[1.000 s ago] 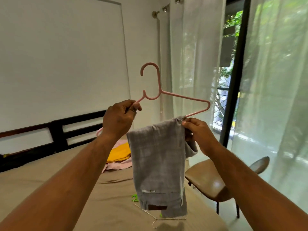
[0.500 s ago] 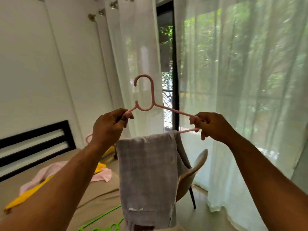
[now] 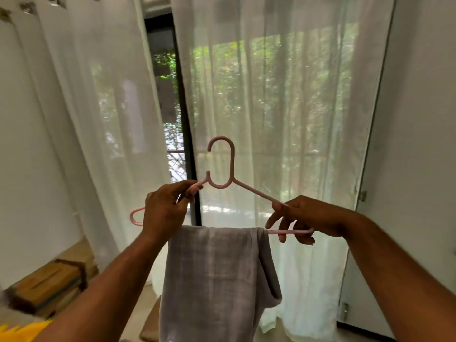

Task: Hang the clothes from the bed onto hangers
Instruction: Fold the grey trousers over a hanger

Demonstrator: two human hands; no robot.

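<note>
We hold the hanger (image 3: pixel 254 193) level, crosswise: left hand (image 3: pixel 165 211) pinching near its neck, right hand (image 3: pixel 308 218) gripping its end, trousers (image 3: pixel 214 280) draped between.

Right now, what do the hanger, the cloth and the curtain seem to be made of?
The hanger is probably plastic, matte pink: a smooth moulded rod of even thickness. The cloth is woven fabric, perhaps cotton or denim, faded grey, draping in soft folds. The curtain is thin sheer white textile; trees show through it.
</note>
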